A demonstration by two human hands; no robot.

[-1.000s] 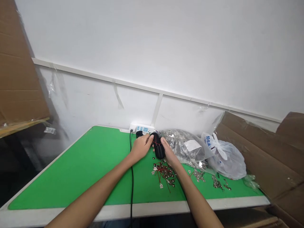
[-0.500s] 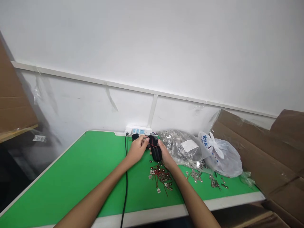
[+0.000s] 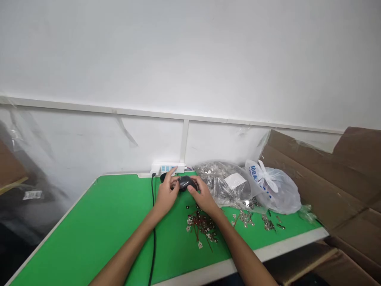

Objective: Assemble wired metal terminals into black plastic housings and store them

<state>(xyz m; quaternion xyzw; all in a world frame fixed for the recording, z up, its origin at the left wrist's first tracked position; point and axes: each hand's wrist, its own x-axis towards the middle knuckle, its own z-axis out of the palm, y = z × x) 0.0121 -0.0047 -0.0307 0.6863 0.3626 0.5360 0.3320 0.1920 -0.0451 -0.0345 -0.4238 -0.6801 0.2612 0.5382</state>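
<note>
A black plastic holder [image 3: 187, 183] with a shiny top lies crosswise between my hands, just above the green mat. My left hand [image 3: 166, 194] grips its left end, with the forefinger raised. My right hand [image 3: 204, 199] holds its right end. Thin red wires showed on it earlier, but they are hard to make out now. Behind my left hand sits a round black part [image 3: 162, 178], partly hidden. Just below my right hand lies a tangle of metal terminals on red wires [image 3: 201, 224].
A white power strip [image 3: 167, 167] stands at the mat's back edge, its black cable [image 3: 153, 222] running forward. To the right lie a clear bag of metal pieces [image 3: 223, 183], a white plastic bag [image 3: 275, 188], loose terminals [image 3: 268, 223] and cardboard sheets [image 3: 321, 171].
The black holder has turned from lengthwise to crosswise between my hands. The view has swung left and levelled, so the table sits lower and further right in the picture.
</note>
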